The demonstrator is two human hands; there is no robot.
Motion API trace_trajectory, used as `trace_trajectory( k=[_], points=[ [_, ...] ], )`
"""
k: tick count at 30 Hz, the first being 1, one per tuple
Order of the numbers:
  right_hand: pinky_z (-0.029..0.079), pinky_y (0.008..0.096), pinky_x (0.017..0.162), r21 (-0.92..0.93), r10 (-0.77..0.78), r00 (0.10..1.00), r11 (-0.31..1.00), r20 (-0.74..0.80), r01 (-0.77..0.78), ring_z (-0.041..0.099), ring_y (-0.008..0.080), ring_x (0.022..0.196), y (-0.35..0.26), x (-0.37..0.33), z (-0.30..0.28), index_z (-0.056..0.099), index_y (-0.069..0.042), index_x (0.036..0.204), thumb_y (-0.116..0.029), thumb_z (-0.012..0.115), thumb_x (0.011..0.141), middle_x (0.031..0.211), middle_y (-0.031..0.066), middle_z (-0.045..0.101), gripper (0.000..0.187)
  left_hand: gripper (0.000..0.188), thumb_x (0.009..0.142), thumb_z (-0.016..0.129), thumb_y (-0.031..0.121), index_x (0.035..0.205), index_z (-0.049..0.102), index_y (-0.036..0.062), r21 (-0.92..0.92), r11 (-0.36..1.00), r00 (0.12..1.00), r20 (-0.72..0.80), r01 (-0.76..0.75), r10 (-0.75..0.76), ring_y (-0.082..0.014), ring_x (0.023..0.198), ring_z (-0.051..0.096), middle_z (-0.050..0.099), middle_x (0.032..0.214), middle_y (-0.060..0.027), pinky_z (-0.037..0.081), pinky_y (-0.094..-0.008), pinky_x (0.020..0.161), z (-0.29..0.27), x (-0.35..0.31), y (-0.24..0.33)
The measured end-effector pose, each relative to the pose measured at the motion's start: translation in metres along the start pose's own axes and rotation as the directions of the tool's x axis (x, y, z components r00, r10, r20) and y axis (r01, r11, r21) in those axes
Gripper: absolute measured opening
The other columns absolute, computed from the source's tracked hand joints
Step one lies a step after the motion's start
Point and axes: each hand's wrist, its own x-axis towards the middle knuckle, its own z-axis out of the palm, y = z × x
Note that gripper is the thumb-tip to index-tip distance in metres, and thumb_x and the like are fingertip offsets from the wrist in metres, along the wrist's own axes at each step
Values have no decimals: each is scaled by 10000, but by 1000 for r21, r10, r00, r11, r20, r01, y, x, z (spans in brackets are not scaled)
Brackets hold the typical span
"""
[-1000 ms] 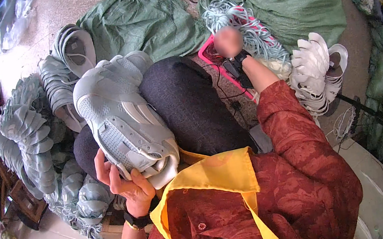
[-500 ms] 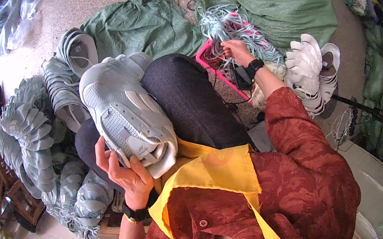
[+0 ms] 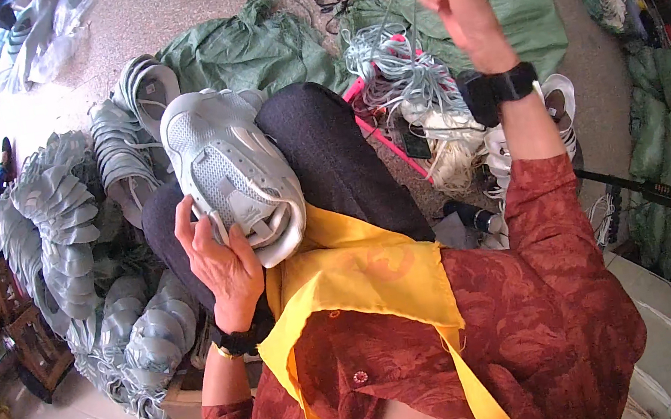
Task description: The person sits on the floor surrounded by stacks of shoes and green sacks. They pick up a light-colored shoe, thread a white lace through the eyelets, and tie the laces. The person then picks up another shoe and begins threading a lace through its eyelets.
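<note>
A pale grey-blue sneaker (image 3: pixel 188 123) rests across my lap, its toe pointing away. My left hand (image 3: pixel 222 265) grips it along the left side near the ankle opening, thumb close to the collar. Raised at the far right, my right hand (image 3: pixel 457 5) pinches a pale blue shoelace (image 3: pixel 413 11) between its fingertips. This lace trails down toward a tangled pile of pale blue shoelaces (image 3: pixel 390 49) lying over a pink-rimmed frame (image 3: pixel 396 150). Part of that frame is hidden under the laces.
Stacked grey-blue shoe uppers (image 3: pixel 58 208) crowd the left side. White uppers (image 3: pixel 560 102) sit partly behind my right arm. Green woven sacks (image 3: pixel 242 50) lie ahead, more sacks (image 3: pixel 658 161) at the far right. A black pole (image 3: pixel 635 184) juts in from the right.
My right hand has risen up and away from the lace pile, drawing a shoelace up with it. The left hand still holds the sneaker on my lap.
</note>
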Motion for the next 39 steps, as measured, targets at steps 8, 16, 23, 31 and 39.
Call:
trace_trajectory(
  k=[8, 16, 23, 31, 39],
  points=[
    [374, 176, 509, 108, -335, 905, 942, 261, 317, 473, 15, 565, -115, -6, 90, 697, -63, 1035, -239, 661, 1014, 723, -62, 564, 181, 314, 984, 543, 95, 1242, 375, 35, -31, 1000, 1000, -2, -2, 2, -465, 1166, 543, 435, 1405, -308, 445, -531, 962, 1, 0, 2],
    [355, 207, 499, -230, -33, 937, 966, 348, 120, 468, 6, 574, -53, -26, 144, 737, -62, 916, -180, 690, 971, 690, -74, 580, 139, 359, 909, 596, 28, 1214, 408, 8, 0, 1000, 1000, -17, 18, -18, -493, 1190, 536, 452, 1391, -316, 454, -526, 975, -8, -1, 5],
    [498, 232, 645, -345, 201, 839, 938, 506, -17, 583, 14, 749, 30, -77, 175, 740, -3, 954, -131, 698, 959, 798, -51, 674, 135, 316, 873, 641, 63, 1163, 534, -3, -14, 999, 994, 101, 39, -38, -401, 1110, 531, 514, 1341, -233, 463, -433, 935, -42, 9, 15],
    [499, 314, 584, -378, 95, 702, 889, 706, 260, 655, 141, 623, -8, -119, 215, 729, -13, 968, -118, 713, 894, 715, 148, 675, 129, 202, 972, 572, 11, 1163, 510, 29, -495, 863, 995, 51, 102, -88, -169, 1052, 569, 593, 1312, -139, 467, -305, 876, -47, 58, 32],
    [465, 314, 546, -441, 27, 727, 810, 686, 386, 601, 163, 580, -39, -130, 199, 686, 3, 920, -91, 707, 902, 734, 115, 654, 98, 215, 1025, 574, 214, 935, 570, 19, -556, 809, 961, 276, 189, -35, -247, 882, 470, 542, 881, -92, 401, -373, 823, -42, 66, 33]
  ],
)
